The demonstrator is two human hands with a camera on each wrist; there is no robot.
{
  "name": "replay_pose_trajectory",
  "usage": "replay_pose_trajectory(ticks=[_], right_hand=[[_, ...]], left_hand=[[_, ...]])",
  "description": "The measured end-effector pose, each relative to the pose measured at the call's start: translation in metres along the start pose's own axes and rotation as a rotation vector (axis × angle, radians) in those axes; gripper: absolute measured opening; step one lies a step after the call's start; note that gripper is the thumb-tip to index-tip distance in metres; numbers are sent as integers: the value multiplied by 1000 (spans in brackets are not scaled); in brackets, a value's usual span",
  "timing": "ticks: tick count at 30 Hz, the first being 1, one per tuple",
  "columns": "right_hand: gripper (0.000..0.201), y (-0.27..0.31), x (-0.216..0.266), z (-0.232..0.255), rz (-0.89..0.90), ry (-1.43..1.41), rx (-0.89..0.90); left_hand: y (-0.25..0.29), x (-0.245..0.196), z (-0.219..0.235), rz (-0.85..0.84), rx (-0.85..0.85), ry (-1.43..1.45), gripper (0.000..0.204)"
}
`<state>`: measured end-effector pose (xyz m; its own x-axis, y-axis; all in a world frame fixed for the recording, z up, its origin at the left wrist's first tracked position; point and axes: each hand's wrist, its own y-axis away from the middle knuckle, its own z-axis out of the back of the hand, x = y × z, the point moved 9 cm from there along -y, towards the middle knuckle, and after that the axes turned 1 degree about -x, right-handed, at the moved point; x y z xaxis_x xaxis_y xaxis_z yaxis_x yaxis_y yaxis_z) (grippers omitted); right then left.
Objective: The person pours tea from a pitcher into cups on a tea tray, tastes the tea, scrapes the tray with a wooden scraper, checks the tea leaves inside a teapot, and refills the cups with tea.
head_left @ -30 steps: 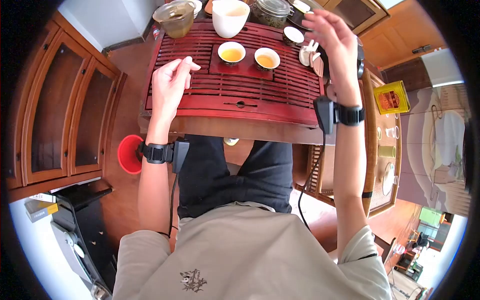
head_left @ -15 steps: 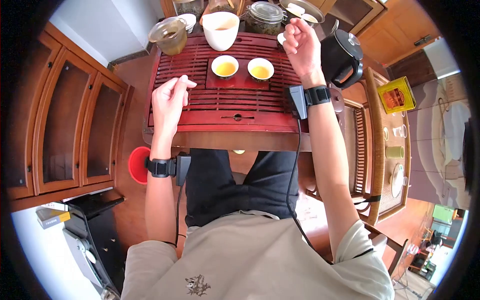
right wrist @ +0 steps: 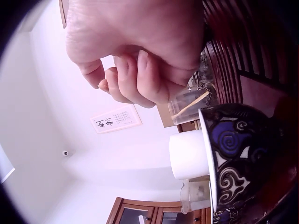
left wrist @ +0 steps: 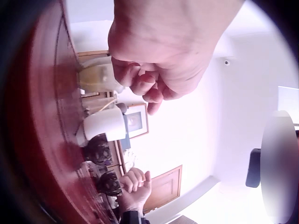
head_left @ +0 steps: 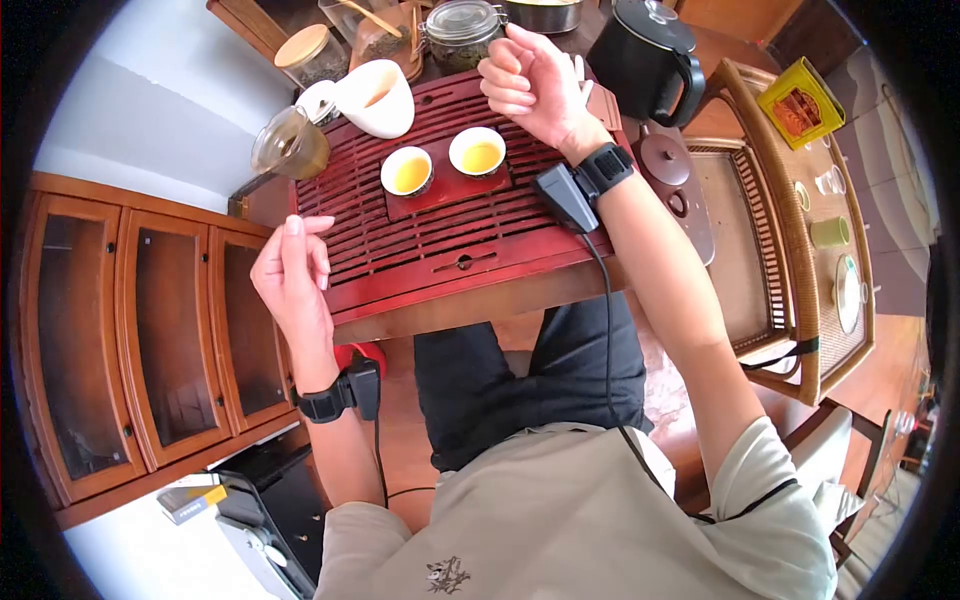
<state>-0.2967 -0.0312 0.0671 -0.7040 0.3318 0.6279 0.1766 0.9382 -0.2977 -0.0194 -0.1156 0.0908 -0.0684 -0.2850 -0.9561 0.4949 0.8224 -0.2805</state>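
Note:
Two cups of yellow tea, the left (head_left: pixel 408 176) and the right (head_left: pixel 478 155), stand side by side on the red slatted tray (head_left: pixel 515 268). My left hand (head_left: pixel 295 275) hovers by the tray's left edge, fingers loosely curled round nothing. My right hand (head_left: pixel 535 90) is raised over the tray's back right part, also empty; in the right wrist view its fingers (right wrist: pixel 124 79) bend loosely toward the palm. A dark patterned cup (right wrist: pixel 238 149) shows close below it there. Behind the tea cups stands a white pitcher (head_left: pixel 378 98).
A glass vessel (head_left: pixel 290 145) sits at the tray's back left corner, with jars (head_left: pixel 462 30) behind the tray. A black kettle (head_left: pixel 645 60) and a brown teapot (head_left: pixel 665 158) are on the right. A rattan stand (head_left: pixel 795 280) lies further right.
The head view has turned, so the tray appears tilted. My right hand has moved left, away from the small items at the tray's right, and its fingers have curled more. The left hand stays loosely curled.

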Motion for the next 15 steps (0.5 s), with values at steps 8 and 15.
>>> replay_pose_trajectory(ticks=[8, 15], right_hand=[[47, 0, -4, 3, -29, 13, -48], [51, -2, -3, 6, -25, -42, -76]], left_hand=[[-19, -13, -50, -8, 276, -278, 38], [-24, -6, -70, -293, 283, -498, 40]])
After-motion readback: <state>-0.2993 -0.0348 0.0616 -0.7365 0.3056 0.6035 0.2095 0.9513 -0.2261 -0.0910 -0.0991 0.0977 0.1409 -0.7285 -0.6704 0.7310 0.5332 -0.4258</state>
